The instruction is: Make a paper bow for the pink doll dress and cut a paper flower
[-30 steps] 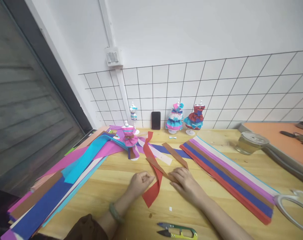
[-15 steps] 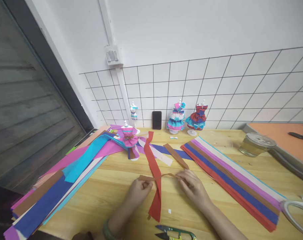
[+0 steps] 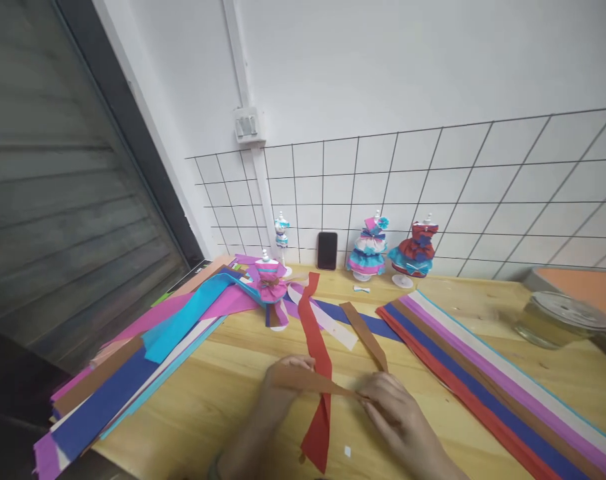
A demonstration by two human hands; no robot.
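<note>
A brown crepe-paper strip [image 3: 307, 381] stretches between my hands, broad at the left and narrowed to a twisted tip at the right. My left hand [image 3: 276, 402] grips its broad end, fingers curled partly behind it. The thumb and fingers of my right hand [image 3: 400, 415] pinch the narrow tip. More brown paper [image 3: 365, 333] runs from behind the right hand up the table; whether it is the same strip I cannot tell. Beneath the held strip lies a red strip [image 3: 316, 333]. A small white scrap [image 3: 347, 451] rests between my forearms.
Layered coloured strips fan out left [image 3: 103, 393] and right [image 3: 487, 373]. A small dress form in pink [image 3: 269, 280] stands amid strips. Along the wall are a white-and-blue form [image 3: 281, 233], a phone [image 3: 327, 251] and two dressed forms [image 3: 367, 250] [image 3: 415, 250]. A clear round container [image 3: 557, 323] sits right.
The held brown strip has come nearer and turned its broad face toward me. Both hands have moved down in view. The view has shifted, and the thread snips at the bottom have left it.
</note>
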